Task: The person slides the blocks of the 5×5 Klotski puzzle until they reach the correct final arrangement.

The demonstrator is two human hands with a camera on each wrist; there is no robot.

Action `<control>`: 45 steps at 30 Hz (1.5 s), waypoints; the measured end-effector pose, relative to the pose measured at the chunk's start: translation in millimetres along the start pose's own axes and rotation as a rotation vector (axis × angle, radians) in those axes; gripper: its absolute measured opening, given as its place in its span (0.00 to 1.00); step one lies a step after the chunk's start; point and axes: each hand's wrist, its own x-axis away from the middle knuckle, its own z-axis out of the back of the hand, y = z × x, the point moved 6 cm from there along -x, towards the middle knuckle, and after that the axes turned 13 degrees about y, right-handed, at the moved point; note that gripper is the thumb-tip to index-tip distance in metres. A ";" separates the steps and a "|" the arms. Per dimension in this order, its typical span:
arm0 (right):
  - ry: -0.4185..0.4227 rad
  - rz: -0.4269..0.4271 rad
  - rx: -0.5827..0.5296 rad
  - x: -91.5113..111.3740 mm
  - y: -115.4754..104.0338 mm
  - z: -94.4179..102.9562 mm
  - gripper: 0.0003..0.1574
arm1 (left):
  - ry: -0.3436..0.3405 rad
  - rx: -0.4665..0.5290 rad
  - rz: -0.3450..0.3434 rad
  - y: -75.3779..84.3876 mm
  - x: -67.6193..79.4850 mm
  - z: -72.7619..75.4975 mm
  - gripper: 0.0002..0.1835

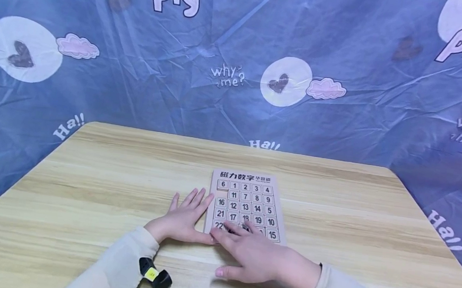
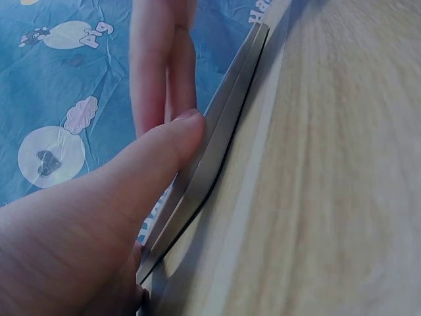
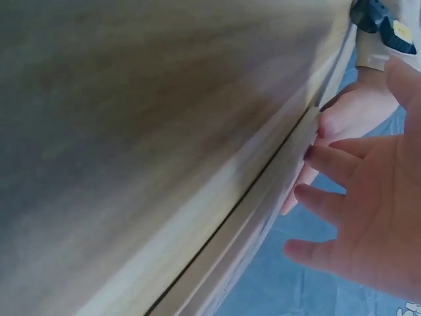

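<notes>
A number sliding puzzle [image 1: 245, 177] with Chinese lettering along its top lies flat on the table. Its square tiles fill the rows, except for a gap [image 1: 221, 193] at the left of the second row, under tile 6 [image 1: 223, 184]. My left hand [image 1: 184, 219] is spread at the puzzle's left side, with the thumb at the lower left corner. In the left wrist view that thumb touches the board's edge [image 2: 220, 141]. My right hand [image 1: 254, 256] reaches over the bottom row with extended fingers, hiding some of its tiles. Its thumb stands apart, nearer the front.
The wood-grain table [image 1: 133, 175] stretches out on both sides of the puzzle. Behind it hangs a blue printed curtain [image 1: 226, 110]. A black wrist strap device [image 1: 154, 275] with a yellow label sits on the left sleeve.
</notes>
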 end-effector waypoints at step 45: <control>0.139 -0.274 -0.074 87.7 54.2 26.1 0.43 | -0.020 0.008 0.024 -1.1 0.4 0.3 0.58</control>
